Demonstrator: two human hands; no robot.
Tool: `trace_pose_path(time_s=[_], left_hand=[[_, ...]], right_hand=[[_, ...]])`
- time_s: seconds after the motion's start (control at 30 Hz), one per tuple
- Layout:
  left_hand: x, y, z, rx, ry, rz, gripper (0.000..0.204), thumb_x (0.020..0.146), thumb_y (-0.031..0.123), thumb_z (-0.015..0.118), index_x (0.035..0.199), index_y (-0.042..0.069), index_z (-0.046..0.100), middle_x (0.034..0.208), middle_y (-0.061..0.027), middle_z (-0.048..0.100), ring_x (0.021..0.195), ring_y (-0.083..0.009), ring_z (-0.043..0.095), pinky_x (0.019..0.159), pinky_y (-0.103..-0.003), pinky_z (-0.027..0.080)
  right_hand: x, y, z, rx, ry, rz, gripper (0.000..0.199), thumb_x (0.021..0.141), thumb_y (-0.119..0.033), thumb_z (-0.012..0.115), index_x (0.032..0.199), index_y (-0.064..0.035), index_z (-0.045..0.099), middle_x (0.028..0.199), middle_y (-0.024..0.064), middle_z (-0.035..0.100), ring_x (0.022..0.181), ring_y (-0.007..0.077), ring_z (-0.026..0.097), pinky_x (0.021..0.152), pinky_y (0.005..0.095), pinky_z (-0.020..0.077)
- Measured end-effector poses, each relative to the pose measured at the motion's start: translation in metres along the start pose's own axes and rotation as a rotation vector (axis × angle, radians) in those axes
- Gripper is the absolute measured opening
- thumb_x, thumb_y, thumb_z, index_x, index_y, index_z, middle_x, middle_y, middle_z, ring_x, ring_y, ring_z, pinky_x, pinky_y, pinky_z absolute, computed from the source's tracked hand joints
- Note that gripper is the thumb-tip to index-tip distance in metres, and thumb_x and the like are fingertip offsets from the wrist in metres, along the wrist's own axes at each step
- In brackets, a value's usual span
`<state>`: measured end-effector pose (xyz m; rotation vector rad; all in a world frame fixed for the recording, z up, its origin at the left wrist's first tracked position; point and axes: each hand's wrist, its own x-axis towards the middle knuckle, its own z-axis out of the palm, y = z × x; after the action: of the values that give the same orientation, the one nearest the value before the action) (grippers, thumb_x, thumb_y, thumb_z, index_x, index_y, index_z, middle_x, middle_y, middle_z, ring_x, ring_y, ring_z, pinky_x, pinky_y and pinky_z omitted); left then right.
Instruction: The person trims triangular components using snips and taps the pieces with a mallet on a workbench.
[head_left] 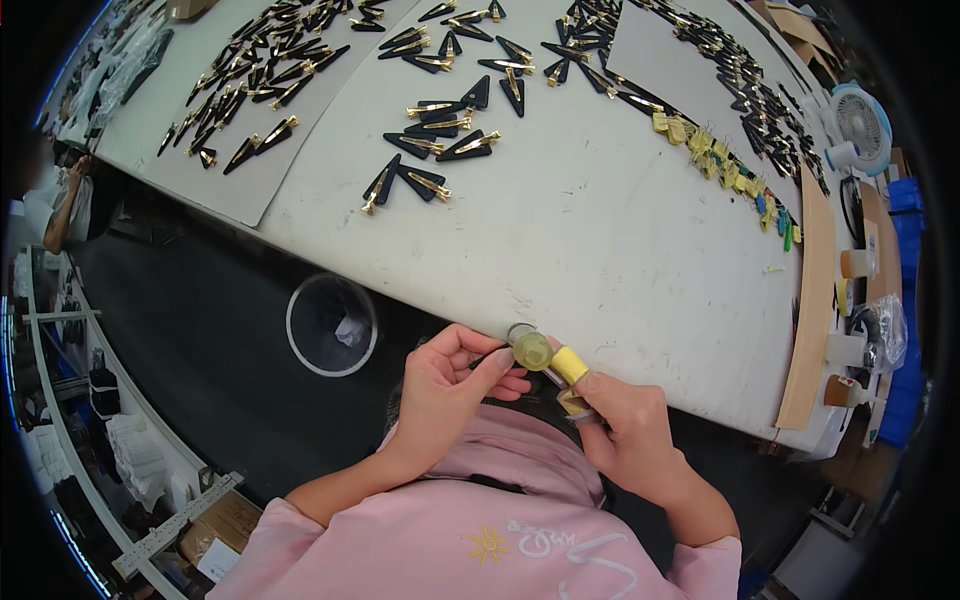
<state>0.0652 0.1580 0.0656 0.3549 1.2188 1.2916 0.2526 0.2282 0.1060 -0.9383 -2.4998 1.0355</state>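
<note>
My left hand [450,385] is at the table's near edge, its thumb and fingers pinched on a thin black piece [487,357], mostly hidden by the fingers. Close on its right, my right hand [625,415] is closed around a tool with yellow and metal parts [575,402]; its exact kind is unclear. A yellow band [570,365] shows by the index finger. Between the hands is a round, translucent greenish thing [533,350], with a ring-like edge behind it. Farther up the table, black triangular hair clips [425,183] with gold metal prongs lie in a loose group.
More hair clips cover grey boards [290,150] at left and right. A row of yellow-wrapped binder clips [715,160] lines the right board. A fan [858,125] and small jars [845,350] stand at the right edge. Below the table is a round bin [332,372]. Another person [65,205] is at far left.
</note>
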Motion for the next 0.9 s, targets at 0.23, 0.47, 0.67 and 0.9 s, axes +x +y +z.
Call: trace_pose_path(time_s=[0.23, 0.47, 0.67, 0.9], left_hand=[[0.002, -0.001, 0.002, 0.011, 0.009, 0.021, 0.010, 0.092, 0.004, 0.059, 0.096, -0.003, 0.054, 0.090, -0.0165, 0.068, 0.075, -0.0204, 0.070, 0.066, -0.028, 0.058], [-0.001, -0.002, 0.002, 0.036, 0.038, 0.025, 0.009, 0.093, 0.005, 0.059, 0.097, -0.003, 0.055, 0.089, -0.0159, 0.068, 0.074, -0.0194, 0.069, 0.066, -0.028, 0.057], [0.002, -0.001, 0.001, 0.026, 0.012, 0.012, 0.011, 0.092, 0.004, 0.060, 0.096, -0.004, 0.053, 0.092, -0.0162, 0.067, 0.079, -0.0194, 0.070, 0.069, -0.027, 0.058], [0.001, -0.001, 0.003, 0.049, 0.029, 0.031, 0.010, 0.092, 0.006, 0.059, 0.096, -0.003, 0.055, 0.088, -0.0157, 0.068, 0.073, -0.0194, 0.069, 0.066, -0.028, 0.057]], right_hand=[[0.001, 0.010, 0.003, -0.051, 0.047, -0.034, 0.035, 0.064, 0.005, 0.061, 0.099, -0.0033, 0.062, 0.072, 0.0081, 0.061, 0.056, 0.0238, 0.060, 0.046, 0.0336, 0.0447], [0.001, 0.008, -0.004, 0.060, 0.120, -0.031, 0.040, 0.064, 0.003, 0.063, 0.103, -0.0035, 0.063, 0.072, 0.0075, 0.060, 0.057, 0.0241, 0.059, 0.047, 0.0341, 0.0446], [0.002, 0.005, -0.002, 0.056, 0.157, -0.052, 0.027, 0.065, 0.010, 0.058, 0.090, 0.0018, 0.060, 0.071, 0.0135, 0.059, 0.054, 0.0293, 0.058, 0.048, 0.0325, 0.0449], [0.002, 0.011, 0.001, 0.001, 0.076, -0.068, 0.042, 0.061, 0.007, 0.060, 0.102, -0.0015, 0.062, 0.068, 0.0078, 0.060, 0.054, 0.0232, 0.059, 0.045, 0.0317, 0.0438]])
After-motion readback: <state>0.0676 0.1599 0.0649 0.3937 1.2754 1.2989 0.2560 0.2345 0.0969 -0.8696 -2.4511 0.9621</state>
